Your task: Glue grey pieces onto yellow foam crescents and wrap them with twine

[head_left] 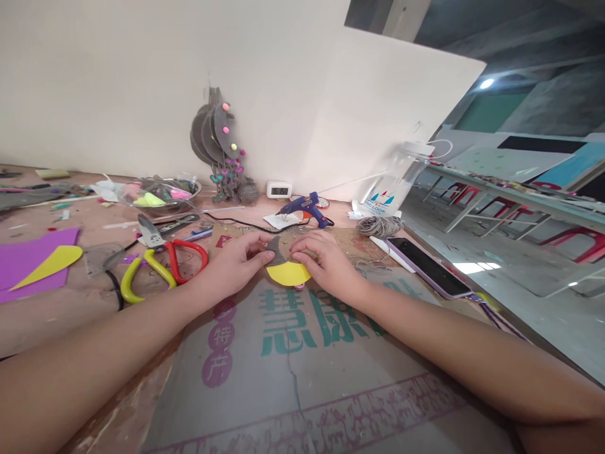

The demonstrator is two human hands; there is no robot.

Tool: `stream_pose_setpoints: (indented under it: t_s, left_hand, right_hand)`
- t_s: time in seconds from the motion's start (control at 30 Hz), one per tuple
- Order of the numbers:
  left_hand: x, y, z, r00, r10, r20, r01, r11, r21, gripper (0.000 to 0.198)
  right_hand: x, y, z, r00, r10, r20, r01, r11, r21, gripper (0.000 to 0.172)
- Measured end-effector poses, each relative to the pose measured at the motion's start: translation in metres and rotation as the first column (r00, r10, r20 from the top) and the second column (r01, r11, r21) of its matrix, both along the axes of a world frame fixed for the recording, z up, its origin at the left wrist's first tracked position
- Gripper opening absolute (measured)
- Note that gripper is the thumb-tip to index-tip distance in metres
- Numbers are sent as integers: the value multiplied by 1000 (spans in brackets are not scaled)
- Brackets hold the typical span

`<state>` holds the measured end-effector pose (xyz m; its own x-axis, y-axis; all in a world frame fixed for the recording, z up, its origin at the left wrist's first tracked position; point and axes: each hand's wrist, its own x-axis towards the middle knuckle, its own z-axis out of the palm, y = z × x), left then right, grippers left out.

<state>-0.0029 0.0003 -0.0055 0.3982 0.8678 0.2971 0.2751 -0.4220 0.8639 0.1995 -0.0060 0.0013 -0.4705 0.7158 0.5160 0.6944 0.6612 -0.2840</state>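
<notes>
We are holding a small yellow foam piece point(288, 274) and a grey cardboard piece point(276, 250) together between both hands, low over a printed cardboard sheet point(293, 378) that is lying flat on the table point(70, 315). The grey piece is sitting at the top edge of the yellow one, touching it. Our left hand point(234, 265) is coming in from the left, its grip narrow, with the fingertips pinching the grey piece. Our right hand point(326, 261) is meeting it from the other side, its grip likewise closed, fingers curled on the yellow piece just beside the grey one. Whether the pieces are resting on the cardboard sheet we cannot tell.

Left of our left hand, red-handled scissors point(182, 255) and yellow-handled pliers point(142, 274) are lying near each other. Farther left, a yellow leaf shape point(47, 265) is lying on a purple sheet point(28, 258). Behind our hands a blue glue gun point(306, 207) is standing, with a small white clock point(278, 189) against the wall. To the right a coil of twine point(378, 225) and a phone point(428, 265) are lying near the table's edge.
</notes>
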Motion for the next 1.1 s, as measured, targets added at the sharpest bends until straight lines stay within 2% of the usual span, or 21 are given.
stream_pose_setpoints:
  t_s: [0.1, 0.17, 0.3, 0.37, 0.5, 0.6, 0.7, 0.83, 1.0, 1.1]
  left_hand:
    - [0, 0, -1, 1000, -1, 10, 1, 1000, -8, 23]
    - [0, 1, -2, 999, 10, 40, -8, 999, -31, 25]
    - [-2, 6, -3, 984, 52, 172, -27, 989, -144, 30]
    - [-2, 8, -4, 976, 87, 200, -52, 983, -177, 31]
    - [-2, 6, -3, 980, 84, 182, -52, 984, -171, 28]
    - [-2, 3, -2, 990, 117, 82, -109, 990, -92, 23]
    - [-3, 2, -1, 984, 174, -46, -172, 984, 46, 20]
    - [-4, 5, -1, 973, 226, -50, -216, 964, 157, 26]
    - [-3, 1, 6, 985, 167, -52, -167, 986, 1, 34]
    - [-2, -3, 9, 982, 165, -95, -168, 986, -24, 31]
  right_hand:
    - [0, 0, 0, 998, 6, -55, -8, 999, -41, 16]
    - [2, 1, 0, 984, -12, -176, -6, 995, -100, 21]
    - [5, 6, -2, 869, -100, -484, -24, 970, -243, 32]
    - [5, 8, -2, 824, -145, -548, -26, 956, -291, 33]
    - [1, 3, 0, 857, -194, -477, -16, 915, -402, 32]
    - [-2, -4, 3, 869, -213, -447, -32, 876, -480, 34]
    - [-2, -5, 4, 851, -215, -479, -55, 871, -487, 35]
    - [1, 0, 3, 813, -211, -543, -89, 876, -473, 34]
    - [1, 2, 4, 785, -229, -575, -102, 868, -485, 33]
    - [2, 1, 4, 801, -213, -560, -114, 863, -492, 33]
